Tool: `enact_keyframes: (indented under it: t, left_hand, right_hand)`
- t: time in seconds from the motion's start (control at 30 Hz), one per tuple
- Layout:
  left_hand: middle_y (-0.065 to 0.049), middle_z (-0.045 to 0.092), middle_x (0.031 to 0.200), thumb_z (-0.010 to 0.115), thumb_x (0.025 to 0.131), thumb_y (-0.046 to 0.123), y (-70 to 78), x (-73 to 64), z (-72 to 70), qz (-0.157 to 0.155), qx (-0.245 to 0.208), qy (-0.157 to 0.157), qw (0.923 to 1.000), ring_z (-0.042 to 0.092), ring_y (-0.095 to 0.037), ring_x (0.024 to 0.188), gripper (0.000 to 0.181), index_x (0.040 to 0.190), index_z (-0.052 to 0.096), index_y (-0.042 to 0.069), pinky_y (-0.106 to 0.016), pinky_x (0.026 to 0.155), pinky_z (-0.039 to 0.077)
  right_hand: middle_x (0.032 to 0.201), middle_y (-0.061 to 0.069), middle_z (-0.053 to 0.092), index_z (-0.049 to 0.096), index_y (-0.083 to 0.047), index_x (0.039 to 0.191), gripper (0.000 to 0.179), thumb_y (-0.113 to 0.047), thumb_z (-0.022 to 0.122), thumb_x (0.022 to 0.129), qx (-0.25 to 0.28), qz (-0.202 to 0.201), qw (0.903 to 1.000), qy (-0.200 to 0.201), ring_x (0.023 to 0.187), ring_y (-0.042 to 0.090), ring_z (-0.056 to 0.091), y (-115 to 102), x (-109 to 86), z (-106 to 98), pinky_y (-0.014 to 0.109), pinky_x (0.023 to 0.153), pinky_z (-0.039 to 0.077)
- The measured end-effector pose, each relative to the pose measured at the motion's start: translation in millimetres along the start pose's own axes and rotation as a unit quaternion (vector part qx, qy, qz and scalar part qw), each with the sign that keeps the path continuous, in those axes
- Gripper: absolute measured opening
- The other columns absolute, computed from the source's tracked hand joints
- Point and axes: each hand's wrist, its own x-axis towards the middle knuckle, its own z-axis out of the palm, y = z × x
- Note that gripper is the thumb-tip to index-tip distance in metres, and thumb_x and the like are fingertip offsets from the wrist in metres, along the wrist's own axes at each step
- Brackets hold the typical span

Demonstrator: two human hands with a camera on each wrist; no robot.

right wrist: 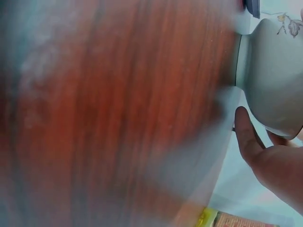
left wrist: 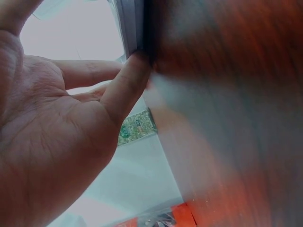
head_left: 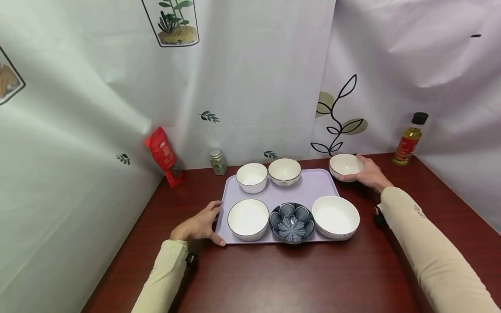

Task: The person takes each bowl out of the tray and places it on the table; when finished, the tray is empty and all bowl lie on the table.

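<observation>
My left hand (head_left: pixel 199 224) is at the left side of a pale purple tray (head_left: pixel 309 189), its fingertips touching the tray's edge near the front corner. The left wrist view shows a fingertip (left wrist: pixel 137 64) right against that edge. Past the tray's back right corner, my right hand (head_left: pixel 368 173) holds a small white bowl (head_left: pixel 344 163) by its right side, thumb across the front. A floral print shows on that bowl's outside (right wrist: pixel 272 71). On the tray stand white bowls (head_left: pixel 252 176) (head_left: pixel 285 169) (head_left: pixel 248 217) (head_left: pixel 335 215) and a dark blue flower-patterned bowl (head_left: pixel 291 222).
A seasoning jar (head_left: pixel 218 162) stands behind the tray's left end. The red packet (head_left: pixel 162 152) leans at the back left against the cloth. At the back right is an oil bottle (head_left: pixel 408 141). Cloth walls border the dark red wooden table (head_left: pixel 297 278).
</observation>
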Motion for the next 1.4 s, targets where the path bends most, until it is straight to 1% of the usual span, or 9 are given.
enact_keyframes:
  t: [0.2, 0.37, 0.47, 0.57, 0.67, 0.83, 0.97, 1.17, 1.4]
  left_hand:
    - [-0.022, 0.022, 0.162, 0.097, 0.063, 0.027, -0.1, 3.3, -1.6, -0.003, -0.009, -0.009, 0.9999, 0.035, -0.039, 0.147, 0.117, 0.149, 0.031, -0.016, -0.052, 0.120, 0.034]
    - [-0.019, 0.022, 0.162, 0.097, 0.063, 0.027, 1.5, 6.9, -3.4, -0.021, -0.020, -0.017, 0.9994, 0.046, -0.038, 0.140, 0.117, 0.151, 0.030, -0.012, -0.050, 0.117, 0.040]
    - [-0.018, 0.022, 0.162, 0.097, 0.062, 0.026, 1.7, 6.7, -4.4, -0.030, -0.026, -0.017, 0.9991, 0.052, -0.038, 0.135, 0.118, 0.152, 0.030, -0.011, -0.049, 0.115, 0.043]
    - [-0.018, 0.021, 0.162, 0.097, 0.063, 0.027, 0.3, 4.7, -4.8, -0.034, -0.023, -0.021, 0.9989, 0.053, -0.039, 0.135, 0.118, 0.152, 0.030, -0.011, -0.050, 0.114, 0.044]
    - [-0.018, 0.021, 0.162, 0.096, 0.064, 0.029, -1.5, 1.7, -4.9, -0.032, -0.017, -0.021, 0.9991, 0.050, -0.038, 0.137, 0.118, 0.152, 0.030, -0.011, -0.051, 0.115, 0.042]
    - [-0.019, 0.021, 0.163, 0.096, 0.064, 0.028, -4.6, -0.8, -4.4, -0.029, -0.020, -0.010, 0.9993, 0.047, -0.039, 0.139, 0.117, 0.151, 0.030, -0.012, -0.052, 0.117, 0.040]
    - [-0.018, 0.021, 0.163, 0.096, 0.064, 0.029, -5.2, -0.4, -3.2, -0.030, -0.025, -0.011, 0.9992, 0.046, -0.039, 0.140, 0.118, 0.152, 0.030, -0.011, -0.052, 0.117, 0.040]
    - [-0.018, 0.021, 0.164, 0.096, 0.063, 0.031, -4.7, 1.2, -1.1, -0.035, -0.022, -0.016, 0.9990, 0.046, -0.039, 0.141, 0.119, 0.153, 0.030, -0.010, -0.052, 0.117, 0.040]
    - [-0.019, 0.020, 0.164, 0.096, 0.064, 0.032, -2.9, 2.9, -1.8, -0.028, -0.024, -0.020, 0.9991, 0.048, -0.040, 0.139, 0.119, 0.153, 0.029, -0.011, -0.052, 0.116, 0.040]
  right_hand:
    - [0.152, 0.044, 0.022, 0.006, 0.012, 0.156, 0.115, -0.044, 0.077, 0.085, -0.020, 0.001, 0.9994, 0.027, 0.137, 0.055, 0.031, -5.9, -8.0, -2.8, 0.066, 0.117, 0.029]
    - [0.146, 0.043, 0.034, 0.025, 0.014, 0.151, 0.090, -0.046, 0.064, 0.094, -0.035, 0.024, 0.9940, 0.101, 0.135, 0.057, 0.033, -25.0, -36.0, -11.0, 0.068, 0.113, 0.032]
    - [0.139, 0.041, 0.043, 0.033, 0.014, 0.147, 0.081, -0.045, 0.059, 0.097, -0.040, -0.004, 0.9932, 0.109, 0.127, 0.054, 0.042, -36.5, -55.1, -12.9, 0.067, 0.106, 0.039]
    - [0.129, 0.037, 0.054, 0.040, 0.012, 0.144, 0.072, -0.042, 0.059, 0.099, -0.045, -0.058, 0.9937, 0.085, 0.117, 0.049, 0.055, -44.4, -72.7, -10.5, 0.060, 0.096, 0.049]
    - [0.128, 0.033, 0.060, 0.043, 0.008, 0.144, 0.064, -0.034, 0.061, 0.100, -0.034, -0.127, 0.9911, 0.019, 0.112, 0.044, 0.065, -48.5, -86.8, -4.5, 0.052, 0.091, 0.056]
    - [0.135, 0.028, 0.058, 0.038, 0.002, 0.150, 0.064, -0.023, 0.065, 0.098, 0.011, -0.219, 0.9706, -0.098, 0.121, 0.042, 0.063, -45.0, -100.0, 8.3, 0.040, 0.098, 0.056]
    - [0.141, 0.021, 0.057, 0.037, -0.004, 0.153, 0.070, -0.024, 0.070, 0.094, 0.019, -0.241, 0.9614, -0.131, 0.128, 0.030, 0.058, -36.6, -104.1, 17.6, 0.020, 0.103, 0.049]
    - [0.154, 0.016, 0.047, 0.041, -0.012, 0.153, 0.080, -0.028, 0.080, 0.084, 0.010, -0.259, 0.9565, -0.134, 0.128, -0.012, 0.041, -26.0, -108.4, 24.2, 0.005, 0.103, 0.032]
    - [0.152, 0.011, 0.046, 0.039, -0.017, 0.154, 0.096, -0.023, 0.088, 0.072, 0.031, -0.266, 0.9497, -0.162, 0.127, -0.007, 0.040, -19.3, -110.2, 26.7, 0.014, 0.101, 0.038]
